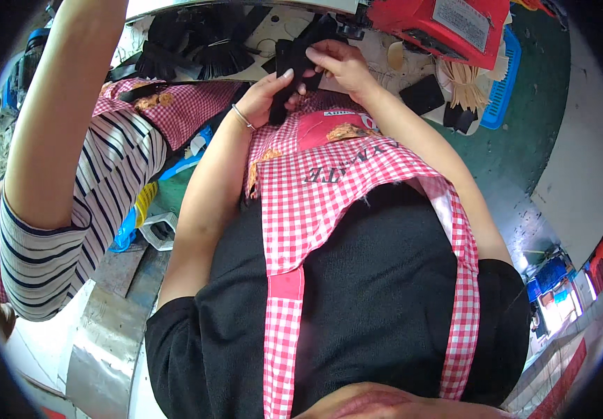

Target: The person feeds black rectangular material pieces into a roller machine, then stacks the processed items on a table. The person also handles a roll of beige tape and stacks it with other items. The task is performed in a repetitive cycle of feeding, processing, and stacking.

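Strip (288, 61), black, flat, cloth-like: probably light, limp; best held by edges. Left hand (265, 98), right hand (343, 66): both pinching it.

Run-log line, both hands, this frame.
left hand: holding black strip | right hand: touching its upper part | nearby: red machine, blue tray

bright overall | glare on metal sheet (102, 356) | corners black | fisheye bending toward rim

Fabric pieces (221, 59) lie left of the cloth (285, 68), apparently a basket (504, 92) right
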{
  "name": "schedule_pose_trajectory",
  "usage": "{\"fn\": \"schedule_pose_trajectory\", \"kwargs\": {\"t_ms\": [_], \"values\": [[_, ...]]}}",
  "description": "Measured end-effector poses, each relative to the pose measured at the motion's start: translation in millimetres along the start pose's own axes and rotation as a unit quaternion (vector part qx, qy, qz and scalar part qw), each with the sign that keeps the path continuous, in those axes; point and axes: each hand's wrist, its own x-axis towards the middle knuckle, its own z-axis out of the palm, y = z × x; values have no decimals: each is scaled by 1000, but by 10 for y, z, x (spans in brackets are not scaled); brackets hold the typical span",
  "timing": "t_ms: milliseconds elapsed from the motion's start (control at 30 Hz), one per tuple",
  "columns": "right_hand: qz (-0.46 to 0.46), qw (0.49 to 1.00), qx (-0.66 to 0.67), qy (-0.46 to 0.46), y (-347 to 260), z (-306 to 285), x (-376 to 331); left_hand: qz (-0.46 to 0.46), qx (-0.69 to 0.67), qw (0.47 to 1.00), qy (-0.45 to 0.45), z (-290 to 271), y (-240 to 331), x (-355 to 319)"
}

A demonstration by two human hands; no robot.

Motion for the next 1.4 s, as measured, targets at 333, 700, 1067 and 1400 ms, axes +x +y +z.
{"fn": "schedule_pose_trajectory", "kwargs": {"t_ms": [333,700,1067,1400], "values": [[86,988,120,-37,-43,-130,-23,-38,136,990,7,140,25,-6],[76,995,60,-14,23,-246,-128,-50,150,987,-16,193,81,-79],[0,981,-193,-25,99,-106,-56,-40,128,990,-39,220,29,-81],[-105,928,-346,89,162,-742,-122,12,203,951,232,-102,35,23]]}}
